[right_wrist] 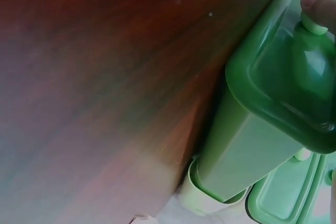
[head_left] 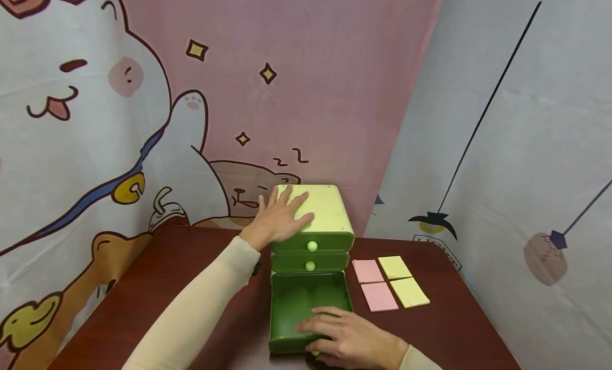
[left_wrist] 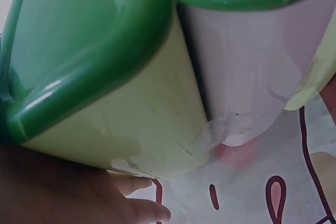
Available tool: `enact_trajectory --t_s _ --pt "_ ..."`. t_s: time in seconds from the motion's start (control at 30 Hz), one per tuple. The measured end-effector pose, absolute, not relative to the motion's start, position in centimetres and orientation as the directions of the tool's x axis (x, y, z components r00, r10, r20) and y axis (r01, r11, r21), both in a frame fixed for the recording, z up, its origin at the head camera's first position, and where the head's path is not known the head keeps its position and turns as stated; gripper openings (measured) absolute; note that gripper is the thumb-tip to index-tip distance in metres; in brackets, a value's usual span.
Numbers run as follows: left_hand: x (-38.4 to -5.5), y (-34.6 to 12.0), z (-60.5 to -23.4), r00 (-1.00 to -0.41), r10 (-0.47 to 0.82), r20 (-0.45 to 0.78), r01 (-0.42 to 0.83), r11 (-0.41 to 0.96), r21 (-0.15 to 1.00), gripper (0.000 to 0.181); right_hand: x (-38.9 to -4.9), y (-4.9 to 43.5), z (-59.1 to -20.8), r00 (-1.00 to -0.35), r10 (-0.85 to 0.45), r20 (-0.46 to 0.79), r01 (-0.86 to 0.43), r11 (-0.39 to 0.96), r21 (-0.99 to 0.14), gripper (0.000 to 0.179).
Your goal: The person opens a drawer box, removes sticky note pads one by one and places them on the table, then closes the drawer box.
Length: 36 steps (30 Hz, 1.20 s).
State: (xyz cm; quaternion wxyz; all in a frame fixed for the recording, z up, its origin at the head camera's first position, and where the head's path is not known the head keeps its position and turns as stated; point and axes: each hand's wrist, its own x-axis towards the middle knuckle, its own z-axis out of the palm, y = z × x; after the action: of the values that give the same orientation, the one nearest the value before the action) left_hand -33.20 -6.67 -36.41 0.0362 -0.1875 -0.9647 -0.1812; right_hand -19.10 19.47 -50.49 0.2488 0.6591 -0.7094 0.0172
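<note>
A small chest of drawers [head_left: 325, 208] with a pale yellow top and green fronts stands on the table. Its bottom drawer [head_left: 301, 293] is pulled far out, and nothing lies inside the part that shows. The middle drawer [head_left: 330, 262] and top drawer [head_left: 334, 242] sit in their slots. My left hand [head_left: 279, 218] rests on the chest's top with its fingers spread. At the bottom drawer's front, my right hand [head_left: 351, 338] pinches the round light-green knob [right_wrist: 314, 24], with some fingers reaching over the drawer's edge.
Right of the chest lie two pink pads of notes [head_left: 380, 297] and two yellow ones [head_left: 409, 292] in a block on the dark red-brown table [head_left: 440, 333]. A printed cloth [head_left: 325, 93] hangs close behind the table.
</note>
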Motion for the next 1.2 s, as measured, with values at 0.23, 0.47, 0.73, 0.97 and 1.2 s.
enact_trajectory --t_s 0.23,0.47,0.73,0.97,1.2 --pt "-33.1 -6.6 -36.2 -0.927 0.349 0.137 0.375 0.864 0.337 0.081 -18.9 19.4 -50.4 0.031 -0.924 0.381 -0.936 0.107 0.335 0.023" --pt "-33.1 -6.6 -36.2 -0.924 0.356 0.141 0.383 0.861 0.333 0.081 -19.0 19.6 -50.2 0.023 -0.910 0.415 -0.933 0.129 0.337 0.028" --pt "-33.0 -6.6 -36.2 -0.924 0.356 0.137 0.382 0.861 0.335 0.081 -19.5 19.6 -49.6 0.060 -0.904 0.424 -0.899 0.135 0.417 0.033" --pt "-33.1 -6.7 -36.2 -0.925 0.357 0.131 0.381 0.863 0.332 0.081 -19.8 19.4 -48.9 0.039 -0.896 0.441 -0.903 0.158 0.400 0.035" --pt "-33.1 -6.8 -36.2 -0.926 0.355 0.127 0.378 0.866 0.329 0.082 -20.5 19.4 -48.8 0.048 -0.899 0.435 -0.889 0.161 0.429 0.033"
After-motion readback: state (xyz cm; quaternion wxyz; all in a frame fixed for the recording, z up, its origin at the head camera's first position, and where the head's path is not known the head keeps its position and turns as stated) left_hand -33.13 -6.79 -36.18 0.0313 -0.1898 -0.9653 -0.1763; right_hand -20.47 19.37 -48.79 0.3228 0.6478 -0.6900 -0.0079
